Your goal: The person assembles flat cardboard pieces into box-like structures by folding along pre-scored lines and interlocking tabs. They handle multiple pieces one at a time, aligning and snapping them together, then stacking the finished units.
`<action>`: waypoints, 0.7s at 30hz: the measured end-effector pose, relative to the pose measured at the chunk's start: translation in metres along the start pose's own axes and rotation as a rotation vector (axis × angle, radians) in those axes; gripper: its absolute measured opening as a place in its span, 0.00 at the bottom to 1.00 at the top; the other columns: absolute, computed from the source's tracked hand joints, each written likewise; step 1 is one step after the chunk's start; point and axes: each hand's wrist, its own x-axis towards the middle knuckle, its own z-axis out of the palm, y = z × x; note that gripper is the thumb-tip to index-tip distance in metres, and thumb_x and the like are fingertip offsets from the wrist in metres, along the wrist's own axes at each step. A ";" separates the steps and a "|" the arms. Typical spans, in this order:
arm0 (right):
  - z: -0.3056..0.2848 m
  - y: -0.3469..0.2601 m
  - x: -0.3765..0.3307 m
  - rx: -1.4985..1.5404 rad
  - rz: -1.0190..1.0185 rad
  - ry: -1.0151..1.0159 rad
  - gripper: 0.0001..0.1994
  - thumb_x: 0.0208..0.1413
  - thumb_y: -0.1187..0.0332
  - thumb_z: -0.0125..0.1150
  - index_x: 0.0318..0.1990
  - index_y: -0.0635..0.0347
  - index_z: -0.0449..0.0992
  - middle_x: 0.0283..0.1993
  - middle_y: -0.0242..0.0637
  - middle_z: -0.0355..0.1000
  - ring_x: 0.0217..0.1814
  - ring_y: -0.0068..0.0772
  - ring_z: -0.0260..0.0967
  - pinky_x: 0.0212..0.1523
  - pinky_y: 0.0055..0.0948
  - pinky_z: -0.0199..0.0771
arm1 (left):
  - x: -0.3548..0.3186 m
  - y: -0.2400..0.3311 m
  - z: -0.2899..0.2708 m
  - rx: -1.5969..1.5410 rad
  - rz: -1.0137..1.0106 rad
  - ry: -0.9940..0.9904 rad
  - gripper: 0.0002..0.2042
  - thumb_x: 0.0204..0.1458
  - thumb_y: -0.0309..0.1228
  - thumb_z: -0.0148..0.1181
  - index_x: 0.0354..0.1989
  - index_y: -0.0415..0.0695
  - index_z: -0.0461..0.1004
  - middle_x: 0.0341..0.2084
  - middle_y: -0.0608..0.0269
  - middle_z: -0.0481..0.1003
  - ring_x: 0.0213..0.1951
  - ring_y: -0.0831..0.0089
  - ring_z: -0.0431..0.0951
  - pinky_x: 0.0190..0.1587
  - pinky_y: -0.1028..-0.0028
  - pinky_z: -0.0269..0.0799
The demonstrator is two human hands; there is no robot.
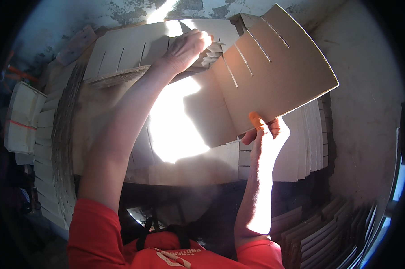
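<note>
My right hand (270, 134) grips the lower edge of a brown slotted cardboard sheet (283, 67), held up and tilted at the right. Orange covers a fingertip of that hand. Several cut slots run in from the sheet's upper left edge. My left hand (189, 50) is closed at the far side, beside a small stack of cardboard strips (212, 56); what its fingers hold, if anything, is hidden. Under that wrist lies a pile of slotted cardboard sheets (112, 60). Between my arms, glaring sunlight washes out part of a cardboard surface (209, 105).
A tall stack of cardboard pieces (63, 148) stands at the left, next to a pale bundle with an orange band (23, 119). More cardboard sheets (296, 148) lean at the right. Further stacked cardboard (323, 237) stands at the lower right, near a bare wall (363, 89).
</note>
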 end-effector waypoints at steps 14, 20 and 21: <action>0.003 -0.001 -0.001 -0.012 -0.033 -0.014 0.04 0.54 0.75 0.59 0.32 0.66 0.79 0.18 0.33 0.71 0.08 0.20 0.61 0.11 0.18 0.59 | -0.046 0.030 -0.007 0.241 0.237 -0.174 0.03 0.49 0.28 0.48 0.26 0.44 0.63 0.24 0.60 0.64 0.29 0.67 0.68 0.31 0.69 0.63; 0.001 0.003 0.001 -0.035 -0.026 -0.046 0.03 0.55 0.76 0.59 0.34 0.67 0.76 0.16 0.32 0.68 0.09 0.19 0.60 0.13 0.19 0.56 | -0.060 0.091 -0.025 -0.083 0.618 0.246 0.02 0.34 0.23 0.54 0.18 0.41 0.67 0.23 0.59 0.66 0.26 0.66 0.67 0.25 0.69 0.66; 0.000 0.001 0.001 -0.028 0.004 -0.067 0.04 0.56 0.75 0.60 0.34 0.67 0.76 0.16 0.31 0.67 0.09 0.18 0.59 0.13 0.19 0.55 | -0.068 0.096 -0.029 -0.071 0.566 0.200 0.03 0.34 0.23 0.54 0.18 0.41 0.67 0.22 0.59 0.66 0.26 0.66 0.66 0.25 0.69 0.66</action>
